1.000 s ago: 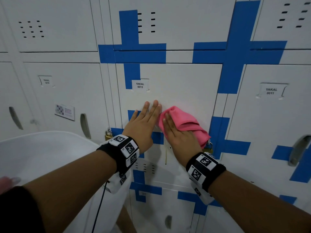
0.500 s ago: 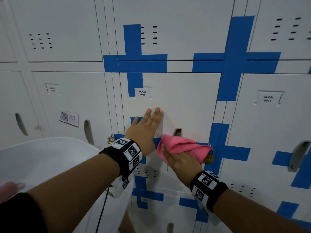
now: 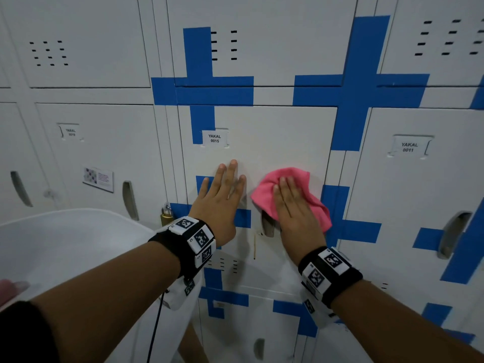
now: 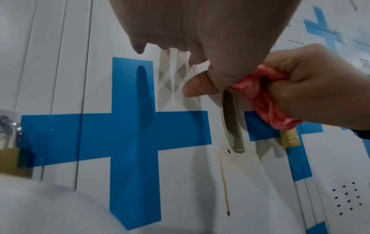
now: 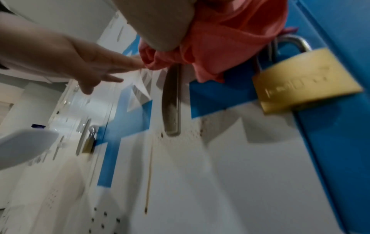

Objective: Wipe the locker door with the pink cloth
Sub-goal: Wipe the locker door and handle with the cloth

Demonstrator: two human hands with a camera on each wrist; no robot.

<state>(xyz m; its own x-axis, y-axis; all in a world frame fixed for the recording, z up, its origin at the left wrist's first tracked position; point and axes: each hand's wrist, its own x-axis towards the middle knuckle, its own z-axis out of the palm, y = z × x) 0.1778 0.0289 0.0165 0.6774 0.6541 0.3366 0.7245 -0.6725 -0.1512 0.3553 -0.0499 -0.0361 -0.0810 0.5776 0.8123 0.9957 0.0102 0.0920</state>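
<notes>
The cloth (image 3: 288, 195) lies bunched against the right half of the door (image 3: 275, 132), pressed flat under the right hand (image 3: 296, 213), whose fingers (image 3: 285, 189) are straight and together; its lower folds droop over the top of the handle slot (image 3: 267, 226). The left hand (image 3: 220, 205) rests flat just beside it, fingers spread and holding nothing. Bare door lies above both hands up to the label (image 3: 214, 138). Blue tape (image 3: 337, 205) lines the right edge, where a padlock (image 5: 304, 79) hangs just under the cloth. A rust streak (image 4: 225, 186) runs down below the slot
</notes>
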